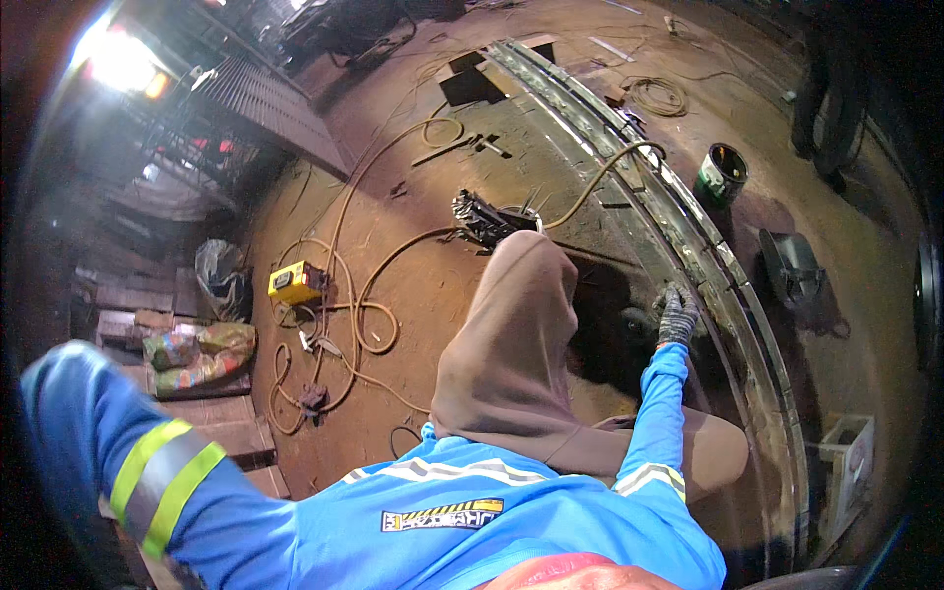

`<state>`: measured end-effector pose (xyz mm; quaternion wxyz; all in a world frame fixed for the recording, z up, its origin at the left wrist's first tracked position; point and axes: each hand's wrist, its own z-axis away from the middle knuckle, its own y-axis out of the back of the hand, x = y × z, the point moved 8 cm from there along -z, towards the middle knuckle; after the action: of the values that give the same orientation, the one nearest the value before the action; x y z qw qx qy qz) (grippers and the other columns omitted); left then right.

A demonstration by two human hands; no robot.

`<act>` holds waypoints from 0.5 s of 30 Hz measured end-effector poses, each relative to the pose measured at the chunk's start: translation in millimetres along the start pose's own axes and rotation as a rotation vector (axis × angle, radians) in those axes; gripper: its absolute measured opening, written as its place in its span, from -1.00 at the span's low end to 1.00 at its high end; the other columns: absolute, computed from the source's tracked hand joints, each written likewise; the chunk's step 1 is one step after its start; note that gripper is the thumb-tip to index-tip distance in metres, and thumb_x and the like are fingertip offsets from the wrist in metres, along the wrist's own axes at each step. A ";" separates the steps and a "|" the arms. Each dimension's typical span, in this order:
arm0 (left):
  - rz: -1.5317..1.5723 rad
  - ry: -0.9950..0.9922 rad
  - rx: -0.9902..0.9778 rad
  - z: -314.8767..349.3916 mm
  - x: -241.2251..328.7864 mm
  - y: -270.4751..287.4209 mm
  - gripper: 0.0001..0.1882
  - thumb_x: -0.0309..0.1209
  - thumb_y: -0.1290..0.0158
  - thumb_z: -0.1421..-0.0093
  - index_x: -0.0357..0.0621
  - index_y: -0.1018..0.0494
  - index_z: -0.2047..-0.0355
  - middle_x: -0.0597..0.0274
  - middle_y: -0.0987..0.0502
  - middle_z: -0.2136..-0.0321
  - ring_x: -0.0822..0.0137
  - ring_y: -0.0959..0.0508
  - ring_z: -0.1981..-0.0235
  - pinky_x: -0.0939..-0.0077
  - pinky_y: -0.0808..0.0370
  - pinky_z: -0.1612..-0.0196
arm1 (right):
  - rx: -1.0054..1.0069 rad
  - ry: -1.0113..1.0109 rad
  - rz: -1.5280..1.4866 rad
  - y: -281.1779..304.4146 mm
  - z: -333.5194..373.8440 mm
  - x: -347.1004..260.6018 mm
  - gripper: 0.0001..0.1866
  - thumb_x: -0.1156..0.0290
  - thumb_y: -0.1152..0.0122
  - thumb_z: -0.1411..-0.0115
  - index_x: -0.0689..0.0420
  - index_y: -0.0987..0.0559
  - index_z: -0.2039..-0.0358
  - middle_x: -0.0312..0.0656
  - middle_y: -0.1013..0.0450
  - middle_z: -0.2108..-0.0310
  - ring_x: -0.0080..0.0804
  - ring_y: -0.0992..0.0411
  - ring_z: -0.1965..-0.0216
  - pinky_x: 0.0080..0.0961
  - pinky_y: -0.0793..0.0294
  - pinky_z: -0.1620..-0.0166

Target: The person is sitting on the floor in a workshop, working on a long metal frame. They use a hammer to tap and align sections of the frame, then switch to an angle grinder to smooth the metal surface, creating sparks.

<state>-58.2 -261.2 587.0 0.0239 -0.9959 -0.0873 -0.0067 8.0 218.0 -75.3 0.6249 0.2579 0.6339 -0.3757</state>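
My right hand, in a grey knit glove, rests at the inner edge of a long curved metal beam. Its fingers look stretched forward against the metal, and I make out nothing held in them. The beam runs from the far middle down along my right side, with ridges and narrow strips along its length. A dark rounded thing sits in shadow beside the glove; its kind is unclear. My left arm, in a blue sleeve with reflective bands, is raised and bent out to the left. The left hand is out of sight.
Looped hoses cross the brown floor near a yellow box-shaped device. A bundle of dark metal rods lies beyond my knee. Right of the beam are a can and a dark welding mask. Boards lie left.
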 end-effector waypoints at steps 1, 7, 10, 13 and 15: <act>0.073 0.036 -0.007 7.1 -2.6 -13.1 -0.92 -0.43 0.04 -0.14 -0.16 -0.39 0.46 0.26 -0.37 0.70 0.43 -0.37 0.73 0.61 -0.32 0.69 | 0.047 -0.050 -0.069 6.6 4.1 1.3 -0.84 0.39 -0.12 -0.14 0.22 -0.50 0.33 -0.21 -0.41 0.61 -0.51 -0.32 0.63 -0.56 -0.33 0.53; 0.781 0.703 -0.050 194.1 -94.3 -147.7 -0.91 -0.42 0.02 -0.14 -0.15 -0.39 0.47 0.27 -0.35 0.73 0.43 -0.36 0.75 0.61 -0.30 0.71 | 0.193 0.027 -0.001 74.1 16.0 -26.0 -0.85 0.44 -0.13 -0.10 0.23 -0.51 0.34 -0.24 -0.44 0.55 -0.54 -0.34 0.57 -0.55 -0.33 0.50; 0.670 1.156 -0.242 331.1 -108.3 -195.5 -0.91 -0.42 0.02 -0.13 -0.14 -0.38 0.47 0.28 -0.35 0.74 0.42 -0.36 0.77 0.60 -0.30 0.72 | 0.194 -0.046 -0.072 60.7 19.6 -18.6 -0.87 0.45 -0.13 -0.10 0.20 -0.52 0.34 -0.29 -0.45 0.53 -0.58 -0.33 0.57 -0.58 -0.36 0.47; 0.211 1.530 -0.651 424.9 -123.5 -212.2 -0.90 -0.35 -0.04 -0.10 -0.05 -0.38 0.40 0.35 -0.30 0.80 0.44 -0.30 0.82 0.56 -0.23 0.78 | 0.177 -0.044 -0.018 71.0 4.8 0.0 -0.83 0.44 -0.15 -0.10 0.20 -0.53 0.30 -0.29 -0.46 0.49 -0.59 -0.34 0.54 -0.59 -0.38 0.43; 0.289 1.609 -0.699 442.0 -124.1 -214.6 -0.68 -0.38 -0.05 -0.08 -0.06 -0.35 0.12 0.33 -0.36 0.73 0.46 -0.28 0.83 0.58 -0.23 0.78 | 0.172 -0.117 -0.069 57.2 17.0 -17.1 -0.82 0.44 -0.16 -0.09 0.21 -0.54 0.28 -0.28 -0.46 0.48 -0.59 -0.35 0.52 -0.60 -0.38 0.42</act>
<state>-213.7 -50.2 153.4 -0.2269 -0.6412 0.0896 -0.7275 65.2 240.3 -66.2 0.6231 0.2664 0.5702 -0.4644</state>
